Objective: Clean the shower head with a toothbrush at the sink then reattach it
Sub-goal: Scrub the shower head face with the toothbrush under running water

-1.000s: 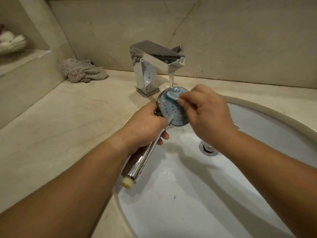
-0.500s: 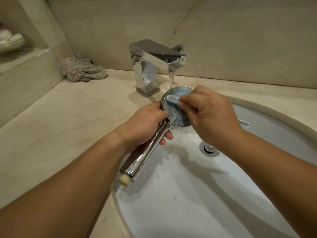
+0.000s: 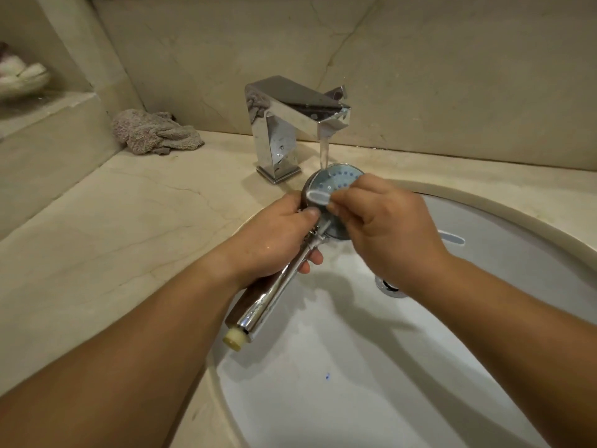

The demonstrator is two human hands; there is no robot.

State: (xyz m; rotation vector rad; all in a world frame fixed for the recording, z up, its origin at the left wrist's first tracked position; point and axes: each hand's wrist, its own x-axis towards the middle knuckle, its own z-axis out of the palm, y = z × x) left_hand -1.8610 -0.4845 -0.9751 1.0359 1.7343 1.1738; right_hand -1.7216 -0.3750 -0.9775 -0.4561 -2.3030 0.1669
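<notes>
Scrubbing the shower head over the sink [image 3: 504,221]

Above the basin, under running water, my left hand [image 3: 277,237] grips the shower head [image 3: 339,179] by its handle; my right hand [image 3: 387,231] pinches the toothbrush [image 3: 318,198]. I should brush every nozzle with short, light strokes.

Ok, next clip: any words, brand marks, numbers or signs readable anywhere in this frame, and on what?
None can be read.
Faucet: bare chrome, no mark showing.
Shower head: only blue nozzle dots on its face, no lettering.
Toothbrush: no visible print.
Sink: a small blue speck on the basin, not text.
</notes>
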